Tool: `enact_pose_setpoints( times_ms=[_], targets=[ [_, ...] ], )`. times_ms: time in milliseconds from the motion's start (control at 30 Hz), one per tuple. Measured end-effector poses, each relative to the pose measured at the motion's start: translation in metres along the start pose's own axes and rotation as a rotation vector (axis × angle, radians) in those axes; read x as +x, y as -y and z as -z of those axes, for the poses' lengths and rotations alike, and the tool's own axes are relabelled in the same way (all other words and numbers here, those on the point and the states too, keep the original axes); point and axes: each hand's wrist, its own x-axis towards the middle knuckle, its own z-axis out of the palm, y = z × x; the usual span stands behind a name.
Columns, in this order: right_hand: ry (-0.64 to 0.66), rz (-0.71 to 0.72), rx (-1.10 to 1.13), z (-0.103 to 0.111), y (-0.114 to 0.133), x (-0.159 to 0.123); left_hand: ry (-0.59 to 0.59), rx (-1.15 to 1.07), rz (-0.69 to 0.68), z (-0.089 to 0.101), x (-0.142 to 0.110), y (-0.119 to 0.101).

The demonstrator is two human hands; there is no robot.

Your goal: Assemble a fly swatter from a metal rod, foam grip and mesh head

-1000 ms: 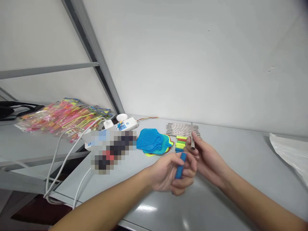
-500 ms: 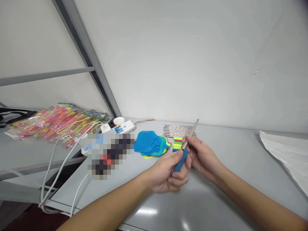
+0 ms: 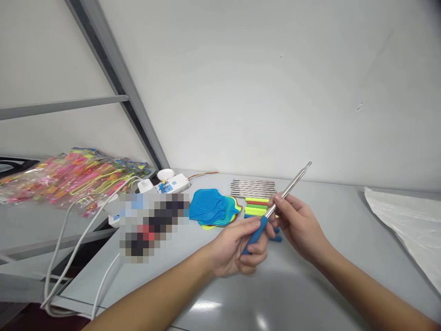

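From the head view, the left hand's fingers (image 3: 253, 257) clench a soft blue foam grip (image 3: 257, 233); the right hand's fingers (image 3: 279, 200) pinch the steel rod (image 3: 291, 186) jutting from it, both held above the bench (image 3: 330, 294); the rod looks stiff, light and slippery; the foam seems the surer hold.

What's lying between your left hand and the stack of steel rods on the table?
In the head view, a small pile of coloured foam sleeves lies on the table between the left hand and the steel rods.
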Motion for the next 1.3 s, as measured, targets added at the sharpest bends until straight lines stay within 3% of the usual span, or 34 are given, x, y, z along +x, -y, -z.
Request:
enact_pose_setpoints(
  times_ms=[167, 367, 467, 633, 833, 1300],
  targets=[
    [-0.008, 0.067, -0.238, 0.0, 0.003, -0.003, -0.032, 0.013, -0.001, 0.0, 0.001, 0.0],
    [0.168, 0.021, -0.335, 0.003, 0.003, -0.006, -0.065, 0.042, 0.0, -0.001, 0.003, 0.0],
    [0.07, 0.003, -0.213, 0.012, -0.001, -0.002, -0.087, 0.067, 0.019, -0.002, 0.002, 0.0],
    [-0.153, 0.112, -0.04, 0.027, 0.004, 0.01, -0.114, 0.161, 0.063, -0.003, 0.003, 0.001],
    [-0.266, 0.16, -0.098, 0.033, 0.006, 0.013, -0.167, 0.176, 0.105, -0.002, 0.005, 0.002],
    [-0.204, 0.063, 0.083, 0.011, -0.011, 0.005, -0.188, 0.169, 0.067, -0.003, 0.003, 0.003]
  ],
)
